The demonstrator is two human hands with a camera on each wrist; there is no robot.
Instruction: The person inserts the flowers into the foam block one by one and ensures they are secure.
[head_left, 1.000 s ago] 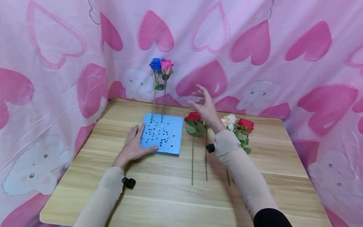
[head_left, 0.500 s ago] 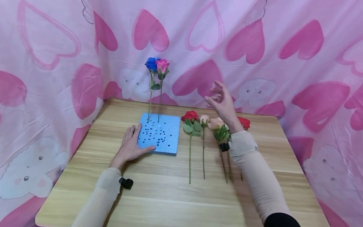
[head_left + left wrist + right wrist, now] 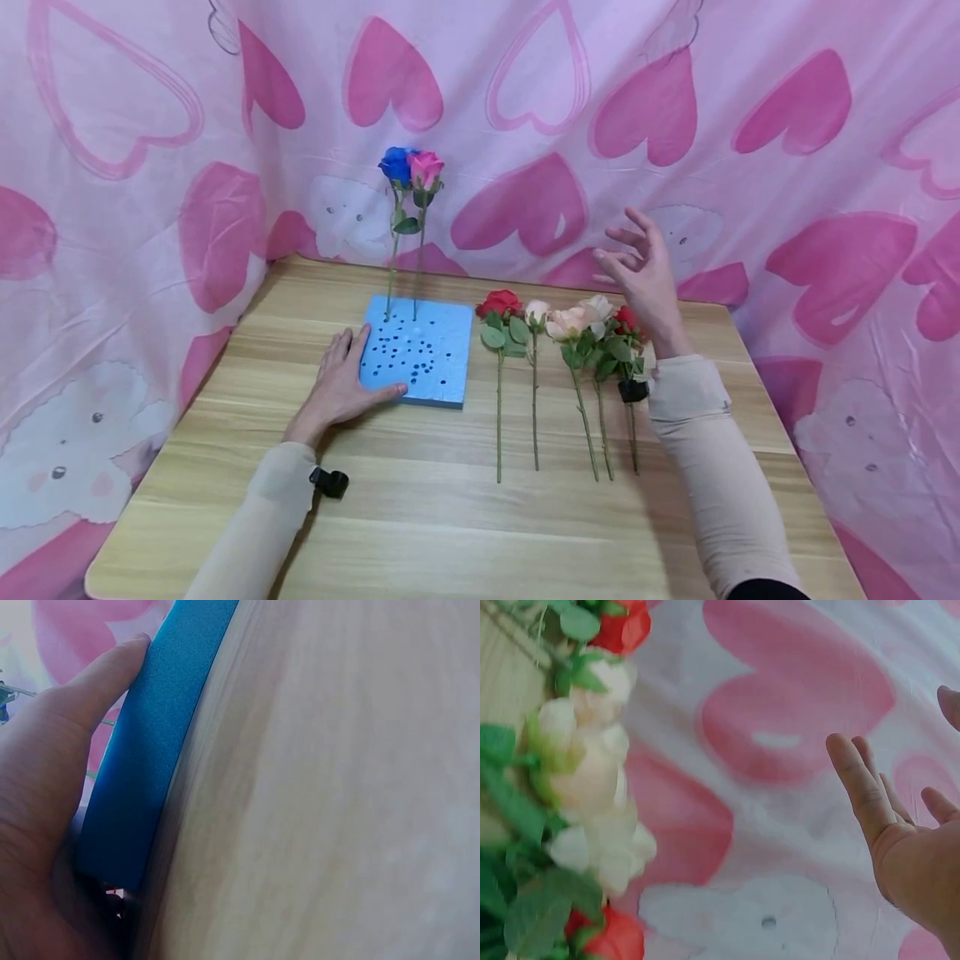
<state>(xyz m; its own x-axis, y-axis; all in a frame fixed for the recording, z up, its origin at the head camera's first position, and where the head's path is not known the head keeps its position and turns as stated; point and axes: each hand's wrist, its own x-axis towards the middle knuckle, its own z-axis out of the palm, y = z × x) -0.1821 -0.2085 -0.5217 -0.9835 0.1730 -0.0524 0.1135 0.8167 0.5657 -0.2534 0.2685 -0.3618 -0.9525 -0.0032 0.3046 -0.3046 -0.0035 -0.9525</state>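
My left hand (image 3: 339, 388) rests against the near left corner of a light blue foam block (image 3: 457, 333), fingers along its left side and thumb extended over its front edge. In the left wrist view the thumb (image 3: 112, 671) lies at the block's upper edge. A blue rose (image 3: 395, 166) and a pink rose (image 3: 427, 169) stand upright in the block's far left holes. My right hand (image 3: 647, 271) hangs in the air above the right-hand flowers, holding nothing, fingers spread and slightly bent. Nearest below it are a red rose (image 3: 627, 320) and a white flower (image 3: 597, 307).
Right of the block, a red rose (image 3: 498, 303), a pale pink rose (image 3: 536, 312) and a peach flower (image 3: 567, 322) lie on the wooden table (image 3: 420, 517), stems toward me. A pink heart-patterned curtain (image 3: 540, 92) surrounds the table's back and sides.
My right hand has moved rightward, from above the left-hand flowers to above the rightmost ones, uncovering the flowers between. The left hand stays on the block. The head view has shifted slightly.
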